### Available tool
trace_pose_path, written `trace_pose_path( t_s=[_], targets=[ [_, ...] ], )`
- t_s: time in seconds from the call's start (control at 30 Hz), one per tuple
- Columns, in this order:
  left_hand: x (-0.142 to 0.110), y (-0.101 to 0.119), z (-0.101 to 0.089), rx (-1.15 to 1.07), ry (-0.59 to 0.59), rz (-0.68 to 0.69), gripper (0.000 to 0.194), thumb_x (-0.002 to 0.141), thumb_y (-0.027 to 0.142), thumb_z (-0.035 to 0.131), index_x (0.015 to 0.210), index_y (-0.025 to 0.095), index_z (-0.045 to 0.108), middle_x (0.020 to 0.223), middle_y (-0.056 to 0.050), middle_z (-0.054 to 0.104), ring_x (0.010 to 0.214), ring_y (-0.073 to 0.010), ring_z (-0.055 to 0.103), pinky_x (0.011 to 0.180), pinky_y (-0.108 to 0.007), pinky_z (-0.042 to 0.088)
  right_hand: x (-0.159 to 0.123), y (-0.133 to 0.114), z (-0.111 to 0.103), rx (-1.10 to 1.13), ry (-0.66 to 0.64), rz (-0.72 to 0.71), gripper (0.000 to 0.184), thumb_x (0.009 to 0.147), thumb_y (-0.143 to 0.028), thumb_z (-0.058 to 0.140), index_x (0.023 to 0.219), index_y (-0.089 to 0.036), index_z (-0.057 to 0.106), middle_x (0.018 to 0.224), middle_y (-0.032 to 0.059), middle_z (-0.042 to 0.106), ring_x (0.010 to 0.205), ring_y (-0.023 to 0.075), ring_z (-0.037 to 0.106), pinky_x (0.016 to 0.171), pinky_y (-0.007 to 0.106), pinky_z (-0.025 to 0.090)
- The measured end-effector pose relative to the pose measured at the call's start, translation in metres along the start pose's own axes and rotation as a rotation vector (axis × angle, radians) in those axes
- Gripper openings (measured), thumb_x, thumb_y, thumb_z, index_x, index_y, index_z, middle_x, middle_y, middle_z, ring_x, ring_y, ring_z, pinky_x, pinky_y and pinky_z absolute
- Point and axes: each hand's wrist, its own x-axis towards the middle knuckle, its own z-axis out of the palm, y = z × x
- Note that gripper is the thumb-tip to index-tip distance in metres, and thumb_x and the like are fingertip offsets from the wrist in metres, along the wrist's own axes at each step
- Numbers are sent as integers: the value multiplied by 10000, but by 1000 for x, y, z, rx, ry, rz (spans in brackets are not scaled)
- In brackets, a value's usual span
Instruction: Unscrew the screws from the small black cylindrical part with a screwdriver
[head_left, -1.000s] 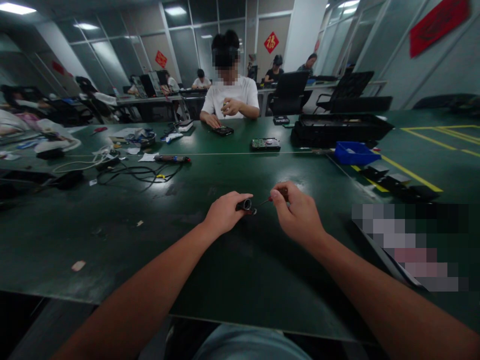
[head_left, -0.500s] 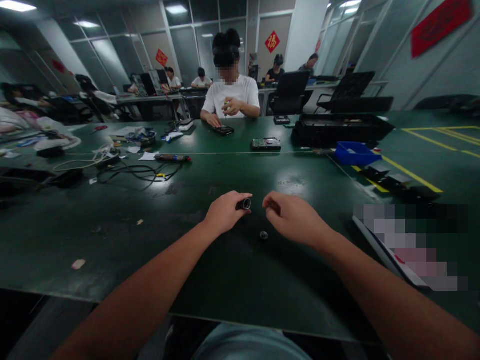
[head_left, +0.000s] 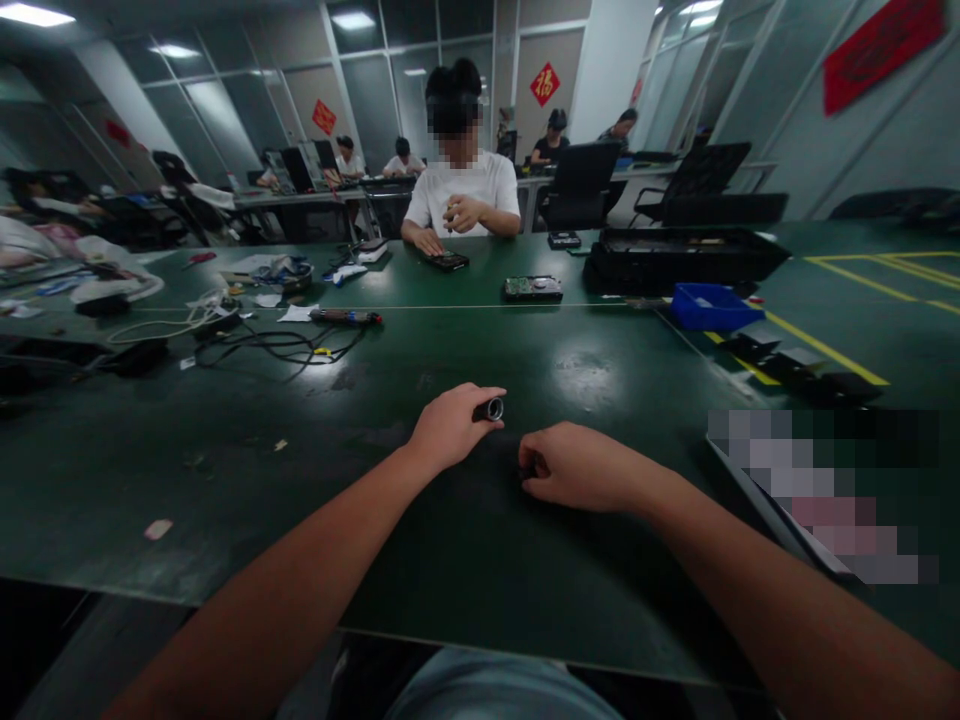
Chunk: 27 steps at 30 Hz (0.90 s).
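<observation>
Nearest, well to the left of both grips, a pale scrap (head_left: 158, 529) lies on the green table (head_left: 465, 560). The right hand (head_left: 531, 465) is low at the tabletop, its fingers curled inward, with something small and dark at the fingertips; I cannot tell whether it is pinched or only touched, nor what the palm hides. Just beside it, to the left and slightly farther off, the left hand (head_left: 486, 408) is closed around a short black tube (head_left: 491, 409), whose open, shiny-rimmed end points toward the right hand's side. The two hands are apart.

Beyond the left grip, to its left, a pen-shaped tool (head_left: 343, 317) lies near a loop of black cable (head_left: 262, 348). Farther out past the hands is a hard drive (head_left: 533, 288), and to its right sit a blue bin (head_left: 714, 306) and a long black tray (head_left: 682, 260). Across the table, straight beyond the left grip, a person in a white shirt (head_left: 480, 185) rests one hand at another drive (head_left: 448, 260).
</observation>
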Motion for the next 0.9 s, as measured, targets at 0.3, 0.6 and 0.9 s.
trace_pose_path(
  t_s=[0.3,0.6,0.9],
  targets=[
    [0,3,0,-81,11,30,437,853,289,714,1286,265,656,1107,-42,697,1004,-213,647,866,-345,508,3,-5,-1,74,202,-171,209,877,-184,569,952,-236,756,868,34,722,730,174,646,678,305,475],
    [0,10,-2,-198,30,69,430,823,136,673,1242,233,685,1094,-49,710,1001,-206,653,896,-342,498,7,-3,1,124,447,-41,129,887,-232,643,988,-214,722,874,36,714,740,167,634,679,296,472],
    [-2,20,-2,-258,-36,152,304,859,264,690,1162,257,711,989,-25,684,916,-188,629,805,-310,466,13,-3,5,85,548,8,56,867,-214,668,894,-216,718,857,30,714,712,162,620,635,296,440]
  ],
)
